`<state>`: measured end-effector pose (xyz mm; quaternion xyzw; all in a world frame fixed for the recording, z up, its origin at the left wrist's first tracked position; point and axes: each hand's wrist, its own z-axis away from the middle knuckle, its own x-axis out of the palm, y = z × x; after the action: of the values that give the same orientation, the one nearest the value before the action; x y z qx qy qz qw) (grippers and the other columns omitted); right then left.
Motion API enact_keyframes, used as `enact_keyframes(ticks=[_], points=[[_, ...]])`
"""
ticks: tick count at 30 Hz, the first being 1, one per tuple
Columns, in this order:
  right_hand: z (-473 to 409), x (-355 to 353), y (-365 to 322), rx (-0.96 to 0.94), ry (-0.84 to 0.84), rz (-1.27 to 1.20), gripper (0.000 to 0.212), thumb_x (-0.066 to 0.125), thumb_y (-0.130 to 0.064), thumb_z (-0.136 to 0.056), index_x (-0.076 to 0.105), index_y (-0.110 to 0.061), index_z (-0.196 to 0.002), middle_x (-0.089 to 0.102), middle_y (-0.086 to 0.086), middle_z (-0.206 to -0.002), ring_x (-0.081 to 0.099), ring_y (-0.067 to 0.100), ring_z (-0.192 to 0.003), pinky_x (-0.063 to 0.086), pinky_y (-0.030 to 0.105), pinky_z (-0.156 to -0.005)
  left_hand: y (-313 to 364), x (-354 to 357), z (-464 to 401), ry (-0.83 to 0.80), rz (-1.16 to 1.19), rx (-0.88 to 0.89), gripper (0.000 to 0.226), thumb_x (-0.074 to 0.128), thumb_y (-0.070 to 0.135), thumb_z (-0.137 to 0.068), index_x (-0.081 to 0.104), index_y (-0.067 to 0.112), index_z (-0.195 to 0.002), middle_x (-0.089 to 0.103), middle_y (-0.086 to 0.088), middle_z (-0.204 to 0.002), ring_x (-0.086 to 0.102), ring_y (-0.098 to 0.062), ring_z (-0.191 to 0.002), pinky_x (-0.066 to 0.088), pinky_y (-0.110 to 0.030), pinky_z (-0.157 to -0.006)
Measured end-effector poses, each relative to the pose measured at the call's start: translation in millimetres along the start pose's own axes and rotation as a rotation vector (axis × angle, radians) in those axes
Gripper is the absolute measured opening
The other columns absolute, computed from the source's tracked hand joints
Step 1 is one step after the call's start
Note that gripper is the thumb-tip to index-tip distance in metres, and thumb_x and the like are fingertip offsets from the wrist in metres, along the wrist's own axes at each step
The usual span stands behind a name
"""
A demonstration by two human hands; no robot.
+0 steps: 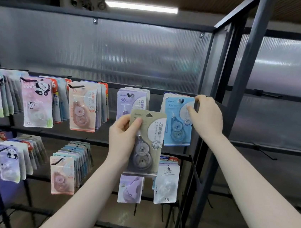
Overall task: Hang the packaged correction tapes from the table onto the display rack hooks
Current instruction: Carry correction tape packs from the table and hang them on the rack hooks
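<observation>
While the left hand (123,135) keeps an olive-grey pack (145,143) upright in front of the rack (242,82), we judge the work to be mid-hanging: one pack is waiting its turn and the right hand (206,116) is busy at a hook. The left hand is grasping the olive-grey pack by its left edge, thumb across the front near the top and fingers behind, forearm rising from below. The pack's hang hole sits just above that thumb and is free of any hook.

Up and to the right of the left hand, our right hand is pinching the upper right corner of the blue pack (179,120), thumb on the face and fingers curled over the top edge. That pack already sits on its hook (180,100), so we take this as settling or straightening it; whether it is fully seated we cannot tell. The right forearm reaches in from the lower right, the wrist bent slightly back.

Just above the left hand hangs a lilac pack (131,102) on its own hook, and to the left of it a peach pack (83,106) fronts a fuller row.

We think the next move calls for choosing a hook for the olive-grey pack, lifting it so the hole meets the hook tip, and sliding it back. The hole is small, so the pack should be kept square to the hook. The surface with the remaining stock is out of view.
</observation>
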<state>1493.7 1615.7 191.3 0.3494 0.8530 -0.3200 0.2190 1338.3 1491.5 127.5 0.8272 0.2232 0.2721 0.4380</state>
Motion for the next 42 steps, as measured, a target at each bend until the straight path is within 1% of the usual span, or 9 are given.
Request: enact_keyframes(ticks=[4, 7, 11, 14, 18, 24, 34, 38, 42], points=[[31, -15, 5, -0.097, 0.025, 0.13, 0.032, 0.052, -0.024, -0.094, 0.052, -0.012, -0.124, 0.054, 0.008, -0.124, 0.051, 0.025, -0.112, 0.039, 0.031, -0.082, 6, 14, -11, -0.016, 0.026, 0.011, 0.017, 0.06, 0.008, -0.092, 0.067, 0.017, -0.081, 0.067, 0.001, -0.079, 0.059, -0.01, -0.076, 0.049, -0.029, -0.073], [53, -19, 15, -0.144, 0.088, 0.217, 0.032, 0.057, -0.017, -0.091, 0.056, -0.007, -0.12, 0.058, 0.012, -0.115, 0.053, 0.03, -0.104, 0.041, 0.038, -0.084, 11, 31, -18, -0.042, 0.048, 0.027, 0.02, 0.058, 0.005, -0.093, 0.065, 0.018, -0.08, 0.066, 0.006, -0.078, 0.059, -0.001, -0.07, 0.049, -0.018, -0.067], [73, -14, 31, -0.173, 0.143, 0.293, 0.026, 0.067, -0.008, -0.08, 0.062, -0.003, -0.105, 0.062, 0.013, -0.096, 0.058, 0.033, -0.088, 0.046, 0.04, -0.073, 10, 59, -30, -0.085, 0.04, 0.023, 0.008, 0.058, 0.009, -0.094, 0.065, 0.007, -0.093, 0.065, -0.002, -0.087, 0.059, -0.011, -0.081, 0.051, -0.03, -0.075], [81, -12, 38, -0.208, 0.168, 0.315, 0.026, 0.07, -0.004, -0.075, 0.064, -0.002, -0.099, 0.061, 0.013, -0.091, 0.058, 0.033, -0.083, 0.047, 0.04, -0.069, 10, 77, -36, -0.105, 0.026, 0.038, 0.007, 0.058, 0.008, -0.092, 0.064, 0.01, -0.088, 0.064, -0.004, -0.085, 0.056, -0.013, -0.079, 0.049, -0.033, -0.075], [89, -13, 40, -0.233, 0.225, 0.383, 0.024, 0.072, 0.001, -0.069, 0.065, -0.001, -0.092, 0.06, 0.013, -0.085, 0.058, 0.035, -0.08, 0.046, 0.038, -0.066, 5, 91, -40, -0.089, -0.047, 0.044, 0.013, 0.058, 0.013, -0.09, 0.061, 0.02, -0.079, 0.061, 0.003, -0.079, 0.052, -0.011, -0.076, 0.049, -0.038, -0.077], [112, -13, 50, -0.149, 0.161, 0.385, 0.029, 0.076, -0.002, -0.065, 0.065, -0.004, -0.091, 0.061, 0.011, -0.087, 0.059, 0.033, -0.082, 0.047, 0.037, -0.067, -10, 94, -39, -0.04, -0.117, 0.082, 0.015, 0.059, 0.02, -0.09, 0.064, 0.006, -0.087, 0.066, -0.009, -0.086, 0.054, -0.011, -0.077, 0.052, -0.045, -0.078], [126, -10, 64, -0.103, 0.087, 0.383, 0.032, 0.078, -0.005, -0.062, 0.064, -0.005, -0.091, 0.06, 0.012, -0.085, 0.058, 0.033, -0.078, 0.047, 0.036, -0.067, -27, 107, -51, 0.045, -0.322, 0.025, 0.014, 0.061, 0.022, -0.087, 0.056, 0.014, -0.078, 0.051, 0.011, -0.067, 0.043, -0.003, -0.061, 0.035, -0.026, -0.065], [130, -13, 64, -0.091, 0.003, 0.364, 0.042, 0.083, -0.008, -0.06, 0.065, -0.002, -0.097, 0.063, 0.014, -0.088, 0.062, 0.034, -0.082, 0.051, 0.039, -0.07, -27, 105, -55, 0.091, -0.355, 0.003, 0.015, 0.065, 0.027, -0.085, 0.058, 0.018, -0.093, 0.06, 0.006, -0.084, 0.055, -0.01, -0.077, 0.05, -0.034, -0.08], [140, -11, 65, -0.078, -0.083, 0.315, 0.054, 0.085, -0.012, -0.062, 0.063, 0.0, -0.11, 0.065, 0.019, -0.101, 0.063, 0.038, -0.097, 0.053, 0.044, -0.08, -27, 89, -37, 0.017, -0.641, 0.041, 0.052, 0.059, 0.039, -0.092, 0.047, 0.009, -0.132, 0.055, -0.007, -0.126, 0.05, -0.024, -0.119, 0.041, -0.041, -0.102]])
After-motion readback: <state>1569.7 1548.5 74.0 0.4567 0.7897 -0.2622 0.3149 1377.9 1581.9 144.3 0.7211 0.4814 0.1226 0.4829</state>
